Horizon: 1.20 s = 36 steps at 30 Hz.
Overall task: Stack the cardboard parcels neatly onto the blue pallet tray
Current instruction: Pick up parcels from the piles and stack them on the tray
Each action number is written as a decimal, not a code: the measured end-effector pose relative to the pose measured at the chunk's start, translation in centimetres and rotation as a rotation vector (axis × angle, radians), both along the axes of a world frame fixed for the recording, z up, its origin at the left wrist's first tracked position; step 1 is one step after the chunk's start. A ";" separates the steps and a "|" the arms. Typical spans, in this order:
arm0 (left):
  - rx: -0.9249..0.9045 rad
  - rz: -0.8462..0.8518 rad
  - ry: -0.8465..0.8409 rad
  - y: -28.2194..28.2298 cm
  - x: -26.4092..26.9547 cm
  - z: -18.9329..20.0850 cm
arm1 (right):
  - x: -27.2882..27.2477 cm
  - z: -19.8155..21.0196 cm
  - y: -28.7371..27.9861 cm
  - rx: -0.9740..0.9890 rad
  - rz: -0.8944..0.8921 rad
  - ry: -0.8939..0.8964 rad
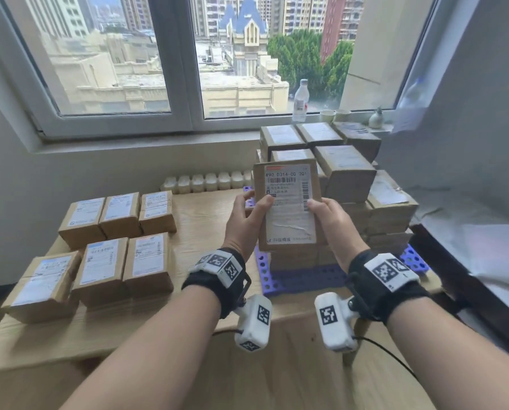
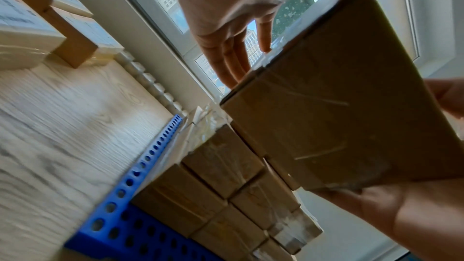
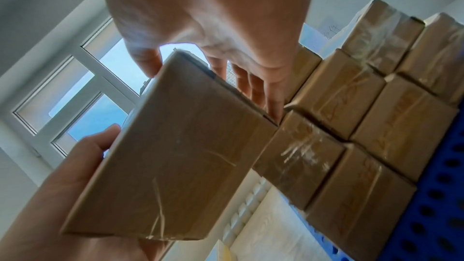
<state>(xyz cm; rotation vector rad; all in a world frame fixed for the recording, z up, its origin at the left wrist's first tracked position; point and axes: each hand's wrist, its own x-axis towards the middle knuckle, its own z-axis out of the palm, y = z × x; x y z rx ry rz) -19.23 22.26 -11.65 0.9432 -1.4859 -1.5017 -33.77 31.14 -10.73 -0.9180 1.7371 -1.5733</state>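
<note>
A cardboard parcel [image 1: 288,202] with a white shipping label is held up in the air between both hands, above the front of the blue pallet tray [image 1: 300,281]. My left hand [image 1: 247,214] grips its left edge, thumb on the label. My right hand [image 1: 328,218] grips the right edge. In the left wrist view the parcel [image 2: 339,110] shows its taped brown underside with the left hand's fingers [image 2: 233,55] behind it; in the right wrist view the parcel [image 3: 170,156] looks the same. A stack of parcels [image 1: 345,184] several layers high fills the tray.
Several loose parcels [image 1: 120,235] lie in rows on the wooden table [image 1: 200,220] at the left. A row of small white bottles [image 1: 205,182] lines the table's back edge. A water bottle [image 1: 300,100], cups and a small vase stand on the windowsill. A grey cloth [image 1: 466,161] hangs at the right.
</note>
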 end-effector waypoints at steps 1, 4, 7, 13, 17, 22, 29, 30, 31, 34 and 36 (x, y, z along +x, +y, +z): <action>-0.019 0.016 0.013 0.7 -1.1 0.4 | -1.1 0.4 0.5 -0.007 0.002 0.005; -0.052 0.048 0.066 2.7 -4.6 1.9 | -4.6 1.3 2.4 -0.030 0.015 0.004; -0.072 0.060 0.078 4.4 -8.6 3.1 | -8.5 2.4 4.1 -0.061 0.031 0.003; -0.168 0.100 -0.054 6.8 -16.7 4.3 | -16.1 4.2 6.9 -0.075 0.061 -0.063; -0.273 0.063 -0.231 7.7 -21.4 6.1 | -21.0 4.9 7.8 -0.073 0.056 -0.015; -0.381 0.001 -0.447 6.1 -25.7 8.0 | -25.5 5.6 6.9 -0.079 0.018 -0.060; -0.447 -0.023 -0.538 2.2 -29.4 9.9 | -29.9 5.4 2.5 -0.034 -0.006 -0.080; -0.458 -0.035 -0.571 1.4 -29.8 9.9 | -30.4 5.3 1.7 -0.019 -0.021 -0.079; -0.462 -0.042 -0.597 0.6 -30.0 10.0 | -30.9 5.3 0.9 -0.004 -0.035 -0.071; -0.425 -0.068 -0.654 -2.1 -30.5 9.4 | -32.7 4.2 -1.4 0.066 -0.059 -0.018; -0.400 -0.086 -0.684 -3.7 -30.8 8.6 | -33.4 3.5 -2.8 0.117 -0.060 0.011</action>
